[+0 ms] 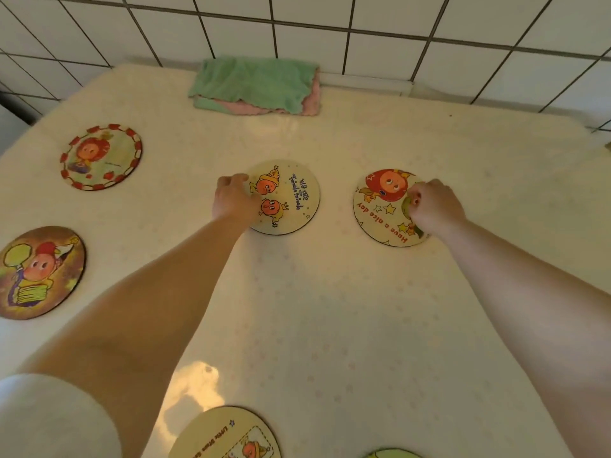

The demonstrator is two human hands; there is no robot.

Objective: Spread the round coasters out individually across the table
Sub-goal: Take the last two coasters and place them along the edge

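Several round cartoon coasters lie apart on the cream table (330,309). My left hand (233,200) rests with curled fingers on the left edge of the "We are Twinkle Twinkle" coaster (291,196) at the centre. My right hand (433,206) presses with bent fingers on the right side of the "Have a nice day" coaster (380,206). A red-bordered coaster (101,157) lies far left, a brown one (39,272) at the left edge. Another cream coaster (224,434) sits at the bottom, and a green sliver of one more (393,453) shows bottom right.
A folded green and pink cloth (254,85) lies at the table's far edge against the white tiled wall (363,24). The table's left edge drops off near a pale object (10,127).
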